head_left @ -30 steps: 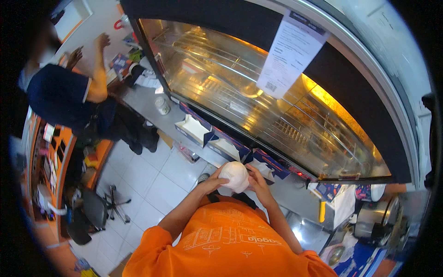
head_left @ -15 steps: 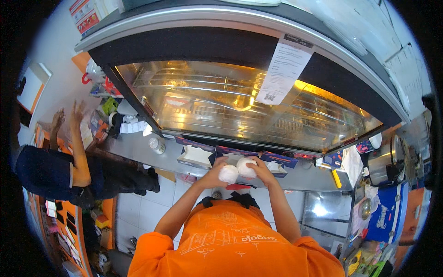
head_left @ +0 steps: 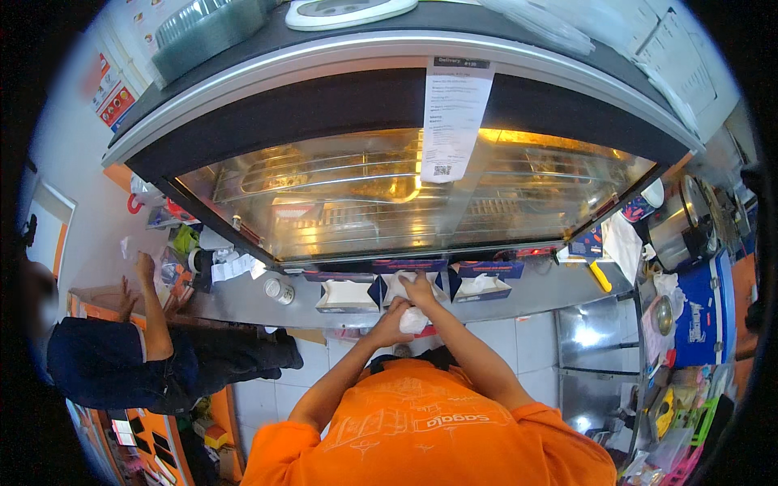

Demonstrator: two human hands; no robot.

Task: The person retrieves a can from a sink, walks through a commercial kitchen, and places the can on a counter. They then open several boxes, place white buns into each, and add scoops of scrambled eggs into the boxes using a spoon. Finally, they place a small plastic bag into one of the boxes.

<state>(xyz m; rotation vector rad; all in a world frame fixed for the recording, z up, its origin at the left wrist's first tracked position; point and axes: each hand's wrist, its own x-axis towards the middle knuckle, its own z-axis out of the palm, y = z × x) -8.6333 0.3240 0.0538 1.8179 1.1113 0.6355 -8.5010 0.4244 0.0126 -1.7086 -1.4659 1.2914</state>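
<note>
Low in front of me, my left hand (head_left: 394, 323) is closed around a round white wrapped bundle (head_left: 413, 321), just on the near side of the counter. My right hand (head_left: 418, 289) reaches across it into the middle open cardboard box (head_left: 391, 283), dark blue outside and white inside. Its fingers are curled down over a second white wrapped bundle, which the hand mostly hides against the white interior. On either side stand two similar open boxes, a left box (head_left: 347, 296) and a right box (head_left: 481, 287) with something white in it.
A lit glass heated cabinet (head_left: 324, 202) rises behind the counter (head_left: 227, 296), with a printed slip (head_left: 456, 121) hanging on it. A white jar (head_left: 279, 291) and a yellow-handled tool (head_left: 600, 277) lie on the counter. At left stands another person (head_left: 121, 356) in dark clothes.
My right hand has moved forward and left into the middle box with its bundle. My left hand keeps its bundle lower. The view has shifted, and the other person has lowered the raised hands.
</note>
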